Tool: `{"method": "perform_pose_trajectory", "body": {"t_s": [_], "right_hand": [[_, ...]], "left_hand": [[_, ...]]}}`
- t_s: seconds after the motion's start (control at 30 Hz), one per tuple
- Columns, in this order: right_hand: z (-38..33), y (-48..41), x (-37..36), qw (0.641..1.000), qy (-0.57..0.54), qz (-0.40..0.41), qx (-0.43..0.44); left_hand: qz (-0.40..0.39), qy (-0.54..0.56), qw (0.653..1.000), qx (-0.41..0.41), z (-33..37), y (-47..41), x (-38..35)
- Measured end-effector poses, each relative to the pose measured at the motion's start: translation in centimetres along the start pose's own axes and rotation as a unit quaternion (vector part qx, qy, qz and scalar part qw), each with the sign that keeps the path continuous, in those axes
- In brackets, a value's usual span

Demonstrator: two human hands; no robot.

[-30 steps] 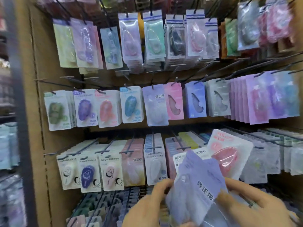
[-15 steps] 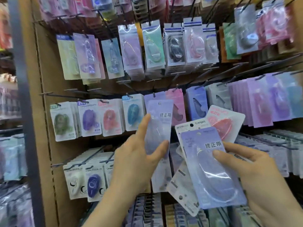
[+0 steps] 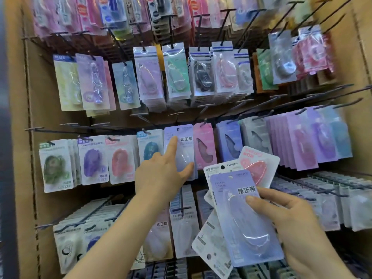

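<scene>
My left hand (image 3: 161,174) reaches up to the middle row of the display and holds a lilac correction-tape pack (image 3: 184,146) against its hook, forefinger stretched up its left edge and thumb pressing its lower right corner. My right hand (image 3: 285,214) grips a fan of packs at the lower right. A matching lilac pack (image 3: 245,222) lies on top, with my thumb across its face. Behind it are a white pack (image 3: 219,170) and a pack with a pink dispenser (image 3: 259,166).
A cardboard display wall (image 3: 40,97) carries rows of black wire hooks (image 3: 302,109) jutting toward me, hung with several pastel correction-tape packs. A pink pack (image 3: 205,146) hangs just right of my left hand. Lower rows of packs (image 3: 332,198) crowd close behind my right hand.
My left hand lifted the lilac pack up and away from the fan to the middle-row hook. My right hand, with the remaining packs, dropped slightly lower and right.
</scene>
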State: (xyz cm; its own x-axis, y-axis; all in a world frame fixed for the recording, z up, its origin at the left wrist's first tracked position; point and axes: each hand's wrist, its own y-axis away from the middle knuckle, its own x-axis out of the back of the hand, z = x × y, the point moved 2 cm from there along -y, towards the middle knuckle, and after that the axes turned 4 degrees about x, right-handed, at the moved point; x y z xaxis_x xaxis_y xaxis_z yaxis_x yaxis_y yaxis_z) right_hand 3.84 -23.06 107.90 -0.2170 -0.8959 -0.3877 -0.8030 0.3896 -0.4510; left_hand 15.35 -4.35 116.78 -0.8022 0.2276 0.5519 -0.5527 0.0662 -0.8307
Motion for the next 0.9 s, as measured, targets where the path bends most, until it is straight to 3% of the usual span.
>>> {"method": "perform_pose_trajectory", "body": {"t_s": [0.6,0.9], "right_hand": [[-0.1,-0.8,-0.5,0.999,-0.017,-0.028,-0.001],[-0.1,-1.4,-0.6,1.0,-0.021,-0.02,0.005]], "left_hand": [[-0.032,-0.07,0.997,-0.02,0.1,-1.9,1.6],[-0.002,-0.129,0.986,-0.106,0.9,-3.2,-1.3]]}}
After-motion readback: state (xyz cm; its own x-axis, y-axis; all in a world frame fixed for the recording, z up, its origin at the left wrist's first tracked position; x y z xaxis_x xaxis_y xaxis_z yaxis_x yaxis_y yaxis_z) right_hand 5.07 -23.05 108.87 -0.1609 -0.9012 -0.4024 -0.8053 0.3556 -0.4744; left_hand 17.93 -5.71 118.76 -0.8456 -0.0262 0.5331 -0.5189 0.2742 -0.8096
